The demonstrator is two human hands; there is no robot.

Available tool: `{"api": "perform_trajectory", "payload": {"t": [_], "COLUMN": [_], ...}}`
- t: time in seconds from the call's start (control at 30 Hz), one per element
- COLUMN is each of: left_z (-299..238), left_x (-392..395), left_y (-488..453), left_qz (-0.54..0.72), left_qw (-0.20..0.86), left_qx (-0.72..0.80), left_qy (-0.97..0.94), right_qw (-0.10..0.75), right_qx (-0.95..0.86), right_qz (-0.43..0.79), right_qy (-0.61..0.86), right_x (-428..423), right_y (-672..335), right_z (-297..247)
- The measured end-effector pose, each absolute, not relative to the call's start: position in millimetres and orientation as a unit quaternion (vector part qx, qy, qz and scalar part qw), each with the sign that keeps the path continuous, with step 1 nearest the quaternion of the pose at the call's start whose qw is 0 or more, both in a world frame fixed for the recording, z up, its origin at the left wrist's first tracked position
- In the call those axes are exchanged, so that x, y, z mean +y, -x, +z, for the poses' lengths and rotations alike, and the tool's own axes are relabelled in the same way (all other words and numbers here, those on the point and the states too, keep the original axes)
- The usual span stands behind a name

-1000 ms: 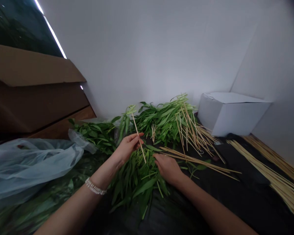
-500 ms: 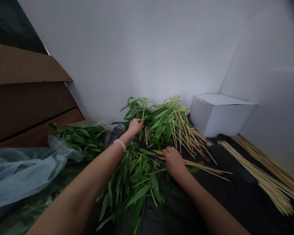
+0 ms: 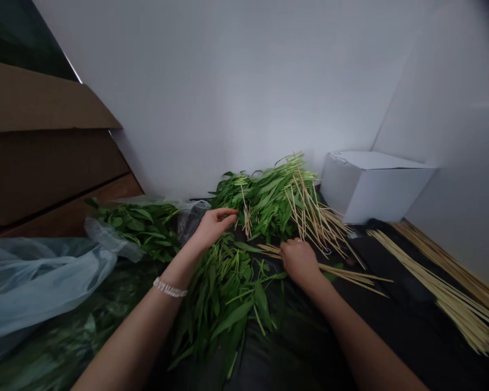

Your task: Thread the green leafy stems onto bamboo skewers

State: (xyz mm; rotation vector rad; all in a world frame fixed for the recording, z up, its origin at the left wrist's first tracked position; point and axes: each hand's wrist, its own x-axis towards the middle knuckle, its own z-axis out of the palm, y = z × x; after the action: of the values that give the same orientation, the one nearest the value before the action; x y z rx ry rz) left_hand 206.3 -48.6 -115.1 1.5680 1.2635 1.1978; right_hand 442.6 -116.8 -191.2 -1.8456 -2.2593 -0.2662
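Observation:
My left hand [image 3: 213, 223] hovers with its fingers loosely stretched and nothing in it, beside the far pile of green leafy stems threaded on bamboo skewers [image 3: 271, 195]. My right hand [image 3: 299, 259] rests knuckles up with its fingers curled on a small bunch of loose bamboo skewers [image 3: 352, 275] lying on the black sheet [image 3: 391, 331]. Between my forearms lies a heap of loose green leaves [image 3: 224, 290]. A beaded bracelet sits on my left wrist.
A white box [image 3: 370, 187] stands in the back right corner. A long bundle of skewers [image 3: 444, 293] lies along the right wall. A crumpled clear plastic bag [image 3: 36, 277] with more greens [image 3: 142, 225] lies left, below a brown cardboard box [image 3: 44, 157].
My left hand carried a skewer with greens to the far pile, left it there and drew back empty. My right hand moved from the loose leaves onto the loose skewers.

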Motion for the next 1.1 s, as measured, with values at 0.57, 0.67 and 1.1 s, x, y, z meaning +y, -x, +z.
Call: {"api": "perform_trajectory", "payload": {"t": [0.57,0.67,1.1], "left_z": [-183,-187,-181], "left_x": [-104,-110,-109], "left_y": [-184,-191,-186], "left_qz": [0.383,0.335,0.291], "left_qw": [0.14,0.089,-0.008], "left_qx": [0.565,0.571,0.663], "left_qy": [-0.717,-0.744,-0.69], "right_qw": [0.172,0.254,0.424], "right_qx": [-0.768,-0.792,-0.809], "right_qz": [-0.165,-0.199,-0.22], "right_qy": [0.594,0.519,0.342], "right_x": [-123,-125,-137], "right_y": [-429,-424,-412], "right_z": [-194,-192,-188]}}
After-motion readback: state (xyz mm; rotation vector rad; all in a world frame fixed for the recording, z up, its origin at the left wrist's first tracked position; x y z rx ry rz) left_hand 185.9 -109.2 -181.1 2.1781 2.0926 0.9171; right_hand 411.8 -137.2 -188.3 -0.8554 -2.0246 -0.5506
